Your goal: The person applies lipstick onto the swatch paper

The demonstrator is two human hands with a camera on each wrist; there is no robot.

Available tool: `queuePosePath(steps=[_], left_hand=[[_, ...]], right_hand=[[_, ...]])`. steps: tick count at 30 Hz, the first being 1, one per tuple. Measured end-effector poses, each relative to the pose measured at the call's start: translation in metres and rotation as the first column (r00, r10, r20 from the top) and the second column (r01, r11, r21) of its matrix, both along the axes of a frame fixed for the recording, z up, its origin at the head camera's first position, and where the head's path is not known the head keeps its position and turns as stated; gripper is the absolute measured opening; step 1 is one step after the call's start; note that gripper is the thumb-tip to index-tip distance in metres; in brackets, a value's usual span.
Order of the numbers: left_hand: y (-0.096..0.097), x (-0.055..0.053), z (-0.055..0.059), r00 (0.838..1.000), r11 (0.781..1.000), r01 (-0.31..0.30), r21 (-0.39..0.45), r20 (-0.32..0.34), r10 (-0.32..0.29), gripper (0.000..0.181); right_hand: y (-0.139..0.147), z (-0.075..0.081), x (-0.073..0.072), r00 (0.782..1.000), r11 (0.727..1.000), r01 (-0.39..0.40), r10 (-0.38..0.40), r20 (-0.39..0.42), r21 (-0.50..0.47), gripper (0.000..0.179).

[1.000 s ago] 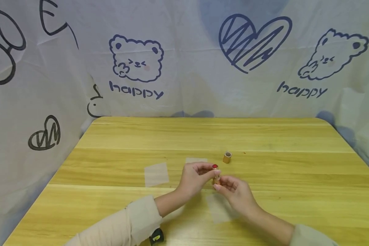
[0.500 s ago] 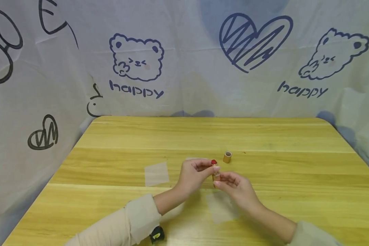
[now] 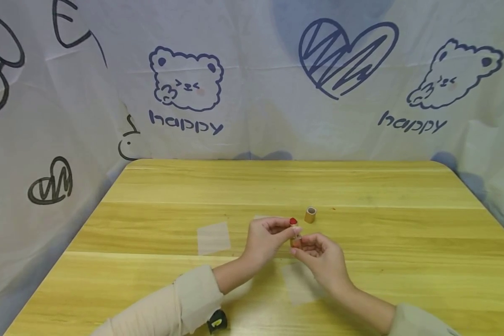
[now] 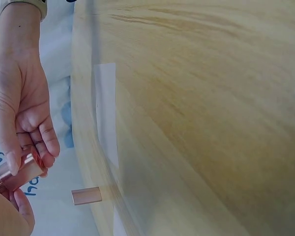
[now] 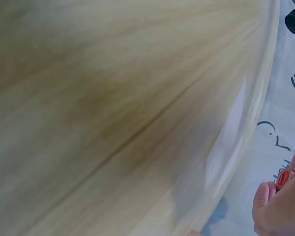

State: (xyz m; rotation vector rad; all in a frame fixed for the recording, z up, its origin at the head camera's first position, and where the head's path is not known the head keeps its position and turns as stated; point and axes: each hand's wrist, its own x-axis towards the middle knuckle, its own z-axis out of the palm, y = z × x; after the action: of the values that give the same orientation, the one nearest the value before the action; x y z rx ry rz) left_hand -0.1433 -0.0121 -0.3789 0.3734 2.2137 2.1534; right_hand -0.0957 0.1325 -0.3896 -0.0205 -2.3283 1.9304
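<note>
The lipstick [image 3: 295, 243] is upright at three o'clock from the left hand [image 3: 265, 238], which pinches its upper part, and at ten o'clock from the right hand [image 3: 328, 264], which grips its base. Near it, at one o'clock, the cap [image 3: 310, 216] stands on the table [image 3: 159, 186].

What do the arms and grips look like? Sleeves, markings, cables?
A person's arms, pale beige sleeves. Left sleeve: wide cuff. Right sleeve: same pale beige, mostly out of frame. Left grip and right grip: bare human hands; no gloves, rings, markings or cables visible.
</note>
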Motion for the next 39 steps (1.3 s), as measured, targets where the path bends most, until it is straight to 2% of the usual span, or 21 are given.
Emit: queuePosePath(steps=[10,16,19,23,28,33,36,39], left_hand=[[0.0,0.0,0.001,1.0,1.0,0.028,0.002,-0.002,-0.028,0.014],[-0.002,-0.001,0.0,0.999,0.999,0.043,-0.002,0.003,-0.043,0.014],[-0.003,-0.002,0.0,0.999,0.999,0.053,-0.007,-0.003,-0.053,0.015],[-0.005,-0.003,0.0,0.998,0.998,0.068,-0.011,-0.009,-0.068,0.016],[-0.007,-0.003,0.0,0.996,0.996,0.089,-0.012,0.003,-0.089,0.017],[-0.008,-0.003,0.0,0.995,0.995,0.099,-0.009,0.019,-0.099,0.018],[-0.008,-0.003,0.0,0.995,0.996,0.093,-0.003,0.032,-0.093,0.018],[-0.009,-0.003,0.0,0.997,0.997,0.076,0.002,0.032,-0.076,0.017]], right_hand=[[0.004,-0.001,-0.001,0.999,0.998,-0.031,0.032,-0.015,0.057,0.015],[0.007,0.0,-0.002,0.996,0.993,-0.09,0.089,0.017,0.072,0.018],[0.01,-0.001,-0.003,0.99,0.987,-0.137,0.138,0.002,0.083,0.019],[0.015,-0.003,-0.006,0.971,0.967,-0.232,0.236,-0.028,0.104,0.021],[0.023,-0.005,-0.01,0.933,0.927,-0.354,0.36,-0.025,0.125,0.023],[0.029,-0.006,-0.014,0.895,0.892,-0.439,0.445,-0.037,0.106,0.024],[0.031,-0.006,-0.014,0.887,0.886,-0.457,0.46,-0.031,0.075,0.027],[0.029,-0.005,-0.013,0.899,0.899,-0.435,0.437,-0.019,0.054,0.032]])
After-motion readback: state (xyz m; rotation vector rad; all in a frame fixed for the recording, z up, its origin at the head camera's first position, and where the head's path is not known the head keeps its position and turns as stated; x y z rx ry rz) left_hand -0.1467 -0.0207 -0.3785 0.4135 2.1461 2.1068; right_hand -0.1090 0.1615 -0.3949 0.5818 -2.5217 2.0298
